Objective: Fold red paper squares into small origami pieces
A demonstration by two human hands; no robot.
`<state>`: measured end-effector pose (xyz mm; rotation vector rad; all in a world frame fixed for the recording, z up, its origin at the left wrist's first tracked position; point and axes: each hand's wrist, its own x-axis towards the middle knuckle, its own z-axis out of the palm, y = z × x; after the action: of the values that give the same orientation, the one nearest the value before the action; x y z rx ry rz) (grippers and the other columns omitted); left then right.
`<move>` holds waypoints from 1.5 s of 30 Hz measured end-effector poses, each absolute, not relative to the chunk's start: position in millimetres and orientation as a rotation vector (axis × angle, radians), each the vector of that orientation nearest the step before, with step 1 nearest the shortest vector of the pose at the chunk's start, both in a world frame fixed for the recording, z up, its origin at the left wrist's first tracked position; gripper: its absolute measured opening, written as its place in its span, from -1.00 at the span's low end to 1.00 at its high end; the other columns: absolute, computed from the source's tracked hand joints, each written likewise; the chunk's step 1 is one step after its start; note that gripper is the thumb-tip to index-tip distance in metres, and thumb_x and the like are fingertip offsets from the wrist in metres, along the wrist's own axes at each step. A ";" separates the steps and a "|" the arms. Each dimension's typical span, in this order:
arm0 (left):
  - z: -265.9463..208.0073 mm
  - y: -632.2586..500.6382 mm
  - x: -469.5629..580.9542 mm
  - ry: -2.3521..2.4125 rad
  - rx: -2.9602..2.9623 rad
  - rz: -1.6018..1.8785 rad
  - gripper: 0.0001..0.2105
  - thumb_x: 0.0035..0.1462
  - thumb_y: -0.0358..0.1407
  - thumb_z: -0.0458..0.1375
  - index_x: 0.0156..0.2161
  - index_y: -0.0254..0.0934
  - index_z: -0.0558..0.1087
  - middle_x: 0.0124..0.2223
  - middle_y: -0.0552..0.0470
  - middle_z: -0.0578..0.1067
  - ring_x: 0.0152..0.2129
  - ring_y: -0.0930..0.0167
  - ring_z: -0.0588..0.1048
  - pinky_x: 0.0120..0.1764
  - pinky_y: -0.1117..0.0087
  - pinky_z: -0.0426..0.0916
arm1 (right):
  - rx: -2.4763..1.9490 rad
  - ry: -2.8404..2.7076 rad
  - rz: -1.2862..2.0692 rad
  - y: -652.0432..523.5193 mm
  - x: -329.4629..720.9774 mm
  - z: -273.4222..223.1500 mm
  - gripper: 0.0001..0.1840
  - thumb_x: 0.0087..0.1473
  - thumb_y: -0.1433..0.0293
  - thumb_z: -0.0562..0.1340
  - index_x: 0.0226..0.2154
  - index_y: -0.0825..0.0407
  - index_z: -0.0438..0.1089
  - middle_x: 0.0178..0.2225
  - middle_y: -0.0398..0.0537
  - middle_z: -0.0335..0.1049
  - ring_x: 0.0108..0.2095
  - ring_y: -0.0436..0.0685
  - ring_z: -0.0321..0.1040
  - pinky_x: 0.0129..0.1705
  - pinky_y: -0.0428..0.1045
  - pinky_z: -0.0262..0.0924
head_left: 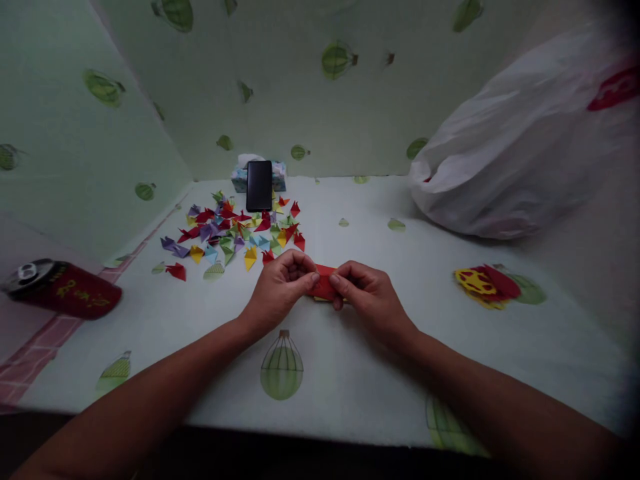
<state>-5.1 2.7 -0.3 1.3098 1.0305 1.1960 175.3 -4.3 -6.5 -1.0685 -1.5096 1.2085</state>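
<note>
My left hand (281,283) and my right hand (363,288) meet at the middle of the table, both pinching a small red paper piece (323,284) between fingers and thumbs. The paper is folded into a narrow strip with a yellow edge showing underneath. Just beyond my hands lies a heap of small folded paper triangles (235,230) in red, purple, yellow, green and blue.
A black phone (259,185) leans on a tissue box (279,175) at the back. A red can (65,289) lies at the left edge. A white plastic bag (520,140) fills the right rear. Red and yellow paper sheets (485,283) lie to the right on the balloon-print cloth (350,373).
</note>
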 end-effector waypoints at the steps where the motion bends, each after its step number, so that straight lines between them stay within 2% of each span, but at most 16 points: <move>1: 0.1 3.3 -5.7 1.023 1.291 1.170 -0.80 -0.02 -0.31 0.35 -0.28 -0.29 0.45 -0.39 0.10 0.49 -0.46 0.50 0.45 -0.35 0.46 0.39 | -1.072 -1.535 1.193 -3.9 175.8 -6.3 -0.72 0.17 0.24 0.26 -0.49 0.05 0.40 -0.62 -0.19 0.35 -0.56 -0.01 0.24 -0.44 -0.05 0.11; 4: 2.6 4.3 -7.8 1.013 1.316 1.013 -0.78 0.03 -0.25 0.34 -0.24 -0.31 0.50 -0.43 0.10 0.48 -0.50 0.50 0.42 -0.39 0.46 0.35 | -1.079 -1.624 1.148 -2.6 177.1 -5.2 -0.73 0.18 0.26 0.24 -0.49 0.05 0.41 -0.61 -0.19 0.34 -0.56 -0.02 0.22 -0.46 -0.06 0.07; 7: 5.6 3.6 -9.1 1.024 1.405 0.877 -0.79 0.11 -0.19 0.28 -0.41 -0.32 0.48 -0.54 0.12 0.42 -0.58 0.52 0.35 -0.45 0.47 0.26 | -1.085 -1.687 1.121 -1.8 177.9 -4.5 -0.74 0.17 0.28 0.24 -0.50 0.05 0.41 -0.61 -0.20 0.33 -0.57 -0.03 0.22 -0.47 -0.06 0.06; 10: 6.8 1.7 -8.3 1.045 1.428 0.891 -0.76 0.14 -0.20 0.26 -0.47 -0.30 0.44 -0.59 0.13 0.40 -0.61 0.52 0.33 -0.47 0.47 0.23 | -1.063 -1.679 1.164 -1.7 177.3 -5.0 -0.73 0.19 0.27 0.23 -0.49 0.04 0.39 -0.63 -0.21 0.32 -0.58 -0.03 0.22 -0.46 -0.06 0.08; 16: 5.8 1.0 -6.5 1.081 1.383 0.969 -0.74 0.10 -0.15 0.29 -0.46 -0.30 0.45 -0.59 0.12 0.41 -0.62 0.52 0.33 -0.48 0.47 0.24 | -1.045 -1.510 1.319 0.1 176.8 -6.4 -0.73 0.15 0.20 0.27 -0.46 0.03 0.36 -0.61 -0.23 0.33 -0.60 -0.04 0.22 -0.48 -0.07 0.10; 23: 6.8 4.8 -9.8 1.053 1.530 0.827 -0.76 0.15 -0.18 0.24 -0.45 -0.30 0.49 -0.57 0.11 0.42 -0.61 0.52 0.35 -0.50 0.49 0.26 | -1.075 -1.634 1.270 3.6 178.1 -5.2 -0.76 0.12 0.27 0.26 -0.51 0.04 0.37 -0.65 -0.25 0.25 -0.62 -0.06 0.11 -0.53 -0.08 0.01; 31: 2.4 1.3 -5.6 1.128 1.393 0.962 -0.75 0.14 -0.18 0.24 -0.47 -0.30 0.43 -0.60 0.13 0.40 -0.64 0.53 0.34 -0.50 0.48 0.25 | -1.038 -1.305 1.335 7.5 179.0 -12.1 -0.77 0.11 0.24 0.32 -0.44 0.04 0.39 -0.60 -0.24 0.33 -0.61 -0.05 0.20 -0.50 -0.07 0.12; 37: -0.5 -4.2 -0.2 1.134 1.269 1.078 -0.73 0.10 -0.14 0.28 -0.46 -0.30 0.43 -0.54 0.11 0.45 -0.62 0.52 0.36 -0.47 0.46 0.27 | -0.999 -1.198 1.531 3.6 171.7 -15.4 -0.67 0.09 0.11 0.34 -0.37 0.04 0.40 -0.56 -0.21 0.40 -0.60 -0.05 0.25 -0.49 -0.08 0.13; 42: -1.8 -4.7 0.6 1.043 1.266 0.931 -0.77 0.10 -0.18 0.28 -0.43 -0.32 0.47 -0.44 0.03 0.53 -0.58 0.52 0.36 -0.45 0.46 0.27 | -0.980 -1.249 1.533 -0.7 171.2 -14.4 -0.68 0.05 0.18 0.39 -0.48 0.05 0.36 -0.55 -0.21 0.40 -0.60 -0.08 0.23 -0.49 -0.09 0.12; 45: -0.9 -3.3 -1.0 1.019 1.263 0.904 -0.78 0.10 -0.20 0.28 -0.44 -0.31 0.44 -0.50 0.09 0.48 -0.61 0.54 0.32 -0.48 0.48 0.23 | -0.989 -1.285 1.506 -1.5 174.0 -11.5 -0.68 0.08 0.18 0.36 -0.49 0.05 0.36 -0.58 -0.22 0.39 -0.62 -0.08 0.22 -0.49 -0.09 0.12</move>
<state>-1.0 -3.3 -0.9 1.2633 1.0194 0.9042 174.0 -1.5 -11.5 -0.9889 -1.2848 1.5058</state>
